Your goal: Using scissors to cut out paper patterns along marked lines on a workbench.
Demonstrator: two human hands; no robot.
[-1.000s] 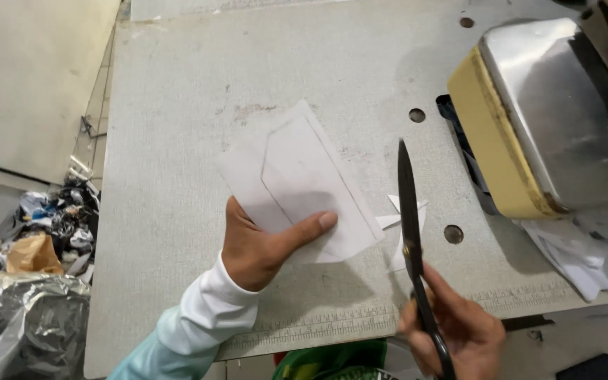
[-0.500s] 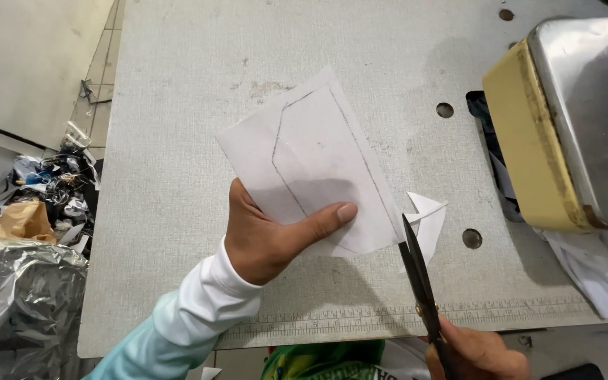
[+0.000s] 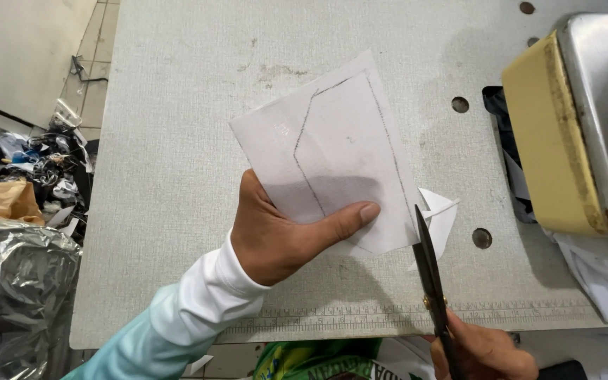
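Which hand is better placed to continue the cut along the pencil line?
Right hand: it holds the scissors, blades at the paper's lower right edge. Left hand is pinching the sheet.

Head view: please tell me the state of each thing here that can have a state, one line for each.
white fabric piece: held up flat, pencil outline drawn on it, partly cut along the right edge.
scissors: blades nearly closed, tip at the piece's right edge.
left hand: gripping the piece, thumb on top.
right hand: closed on the scissor handles.
offcut: lying loose on the table.
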